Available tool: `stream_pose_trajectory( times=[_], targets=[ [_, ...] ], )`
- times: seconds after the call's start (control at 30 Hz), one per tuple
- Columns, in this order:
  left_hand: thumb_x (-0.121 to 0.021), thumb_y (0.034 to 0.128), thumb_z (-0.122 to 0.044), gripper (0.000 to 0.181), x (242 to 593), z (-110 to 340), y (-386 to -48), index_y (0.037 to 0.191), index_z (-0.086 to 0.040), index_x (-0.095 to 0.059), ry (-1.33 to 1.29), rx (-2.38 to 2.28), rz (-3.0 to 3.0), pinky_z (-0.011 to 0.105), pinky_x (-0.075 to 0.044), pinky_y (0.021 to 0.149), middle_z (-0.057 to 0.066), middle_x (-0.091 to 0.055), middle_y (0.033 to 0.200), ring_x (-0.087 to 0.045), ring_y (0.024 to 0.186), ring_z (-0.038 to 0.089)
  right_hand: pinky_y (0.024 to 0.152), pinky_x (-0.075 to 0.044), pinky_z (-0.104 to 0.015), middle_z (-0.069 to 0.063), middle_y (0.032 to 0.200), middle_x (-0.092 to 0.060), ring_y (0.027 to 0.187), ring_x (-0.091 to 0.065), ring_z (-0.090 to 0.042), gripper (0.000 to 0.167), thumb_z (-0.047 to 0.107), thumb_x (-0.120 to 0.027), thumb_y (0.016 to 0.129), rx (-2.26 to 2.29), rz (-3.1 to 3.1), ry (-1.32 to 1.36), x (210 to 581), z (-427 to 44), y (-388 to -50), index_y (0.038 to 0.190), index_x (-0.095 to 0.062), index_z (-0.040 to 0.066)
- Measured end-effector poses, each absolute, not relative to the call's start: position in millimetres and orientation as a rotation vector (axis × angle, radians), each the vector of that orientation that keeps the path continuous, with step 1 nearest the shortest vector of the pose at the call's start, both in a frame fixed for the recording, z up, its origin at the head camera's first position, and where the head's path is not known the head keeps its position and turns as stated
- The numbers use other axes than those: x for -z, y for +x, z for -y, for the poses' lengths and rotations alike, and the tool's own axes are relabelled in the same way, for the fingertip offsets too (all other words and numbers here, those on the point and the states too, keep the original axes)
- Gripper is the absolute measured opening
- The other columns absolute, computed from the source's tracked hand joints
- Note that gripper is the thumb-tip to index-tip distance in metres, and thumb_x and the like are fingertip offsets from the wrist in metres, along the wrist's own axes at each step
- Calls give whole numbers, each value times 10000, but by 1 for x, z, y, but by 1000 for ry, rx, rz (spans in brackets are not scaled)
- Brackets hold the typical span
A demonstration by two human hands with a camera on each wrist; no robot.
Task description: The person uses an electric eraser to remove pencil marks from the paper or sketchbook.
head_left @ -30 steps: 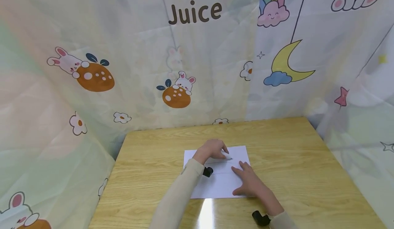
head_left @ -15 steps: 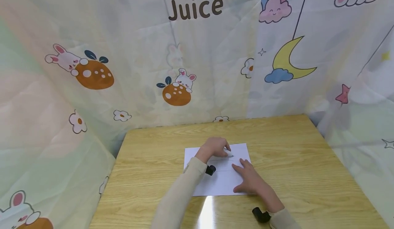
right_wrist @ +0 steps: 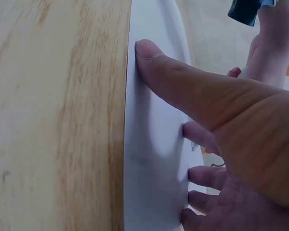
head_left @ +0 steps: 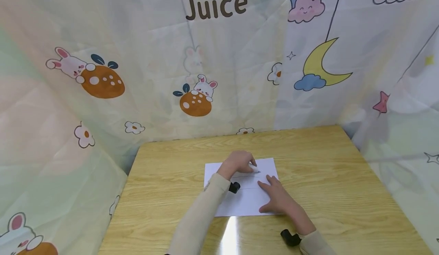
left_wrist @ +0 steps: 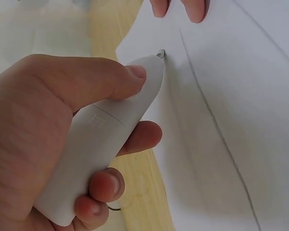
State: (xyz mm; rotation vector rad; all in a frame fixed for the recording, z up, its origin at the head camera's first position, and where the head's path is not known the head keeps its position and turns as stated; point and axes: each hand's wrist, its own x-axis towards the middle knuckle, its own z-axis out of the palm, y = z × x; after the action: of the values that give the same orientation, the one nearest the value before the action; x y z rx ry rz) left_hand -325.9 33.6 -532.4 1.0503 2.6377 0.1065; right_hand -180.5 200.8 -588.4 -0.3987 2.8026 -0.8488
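My left hand [head_left: 238, 161] grips a thick white pen-shaped tool [left_wrist: 94, 144]. Thumb on top, fingers curled under it, its small metal tip [left_wrist: 161, 54] points at the paper; whether the tip touches cannot be told. The white sheet of paper [head_left: 240, 205] lies flat on the table and bears thin grey lines [left_wrist: 214, 118] running across it. On the sheet's right part rests my right hand [head_left: 279, 199], fingers spread, thumb near the front edge. In the right wrist view the right thumb [right_wrist: 178, 77] lies along the paper's edge.
The wooden table [head_left: 171, 194] surrounds the sheet. A patterned cloth [head_left: 144, 76] hangs behind and at both sides. Black wrist cameras sit at the left wrist [head_left: 234, 187] and right wrist [head_left: 289, 238]. Light glares off the table in front of the paper.
The left wrist has shifted slightly right with the white tool, whose tip stays at nearly the same spot. The right hand stays put on the paper; the head view has tilted slightly down.
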Motion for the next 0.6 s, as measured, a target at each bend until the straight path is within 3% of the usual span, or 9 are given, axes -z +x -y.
stream_pose_trajectory(
  times=[0.2, 0.6],
  targets=[
    [-725, 859, -341, 203, 529, -24, -327, 1056, -314, -762, 965, -77, -2649, 254, -485, 812, -156, -667, 1102, -606, 983, 49, 1043, -243, -633, -326, 1486, -276, 1378, -168, -521, 916, 360, -911, 623, 864, -2809, -411, 590, -204, -183, 1382, -528, 20],
    [-731, 856, -343, 193, 531, -34, -325, 1043, -310, -768, 1039, -93, -2650, 241, -494, 769, -157, -679, 1065, -616, 928, 43, 1046, -242, -629, -327, 1485, -278, 1378, -172, -520, 904, 355, -908, 632, 880, -2806, -420, 588, -204, -181, 1381, -529, 19]
  ],
)
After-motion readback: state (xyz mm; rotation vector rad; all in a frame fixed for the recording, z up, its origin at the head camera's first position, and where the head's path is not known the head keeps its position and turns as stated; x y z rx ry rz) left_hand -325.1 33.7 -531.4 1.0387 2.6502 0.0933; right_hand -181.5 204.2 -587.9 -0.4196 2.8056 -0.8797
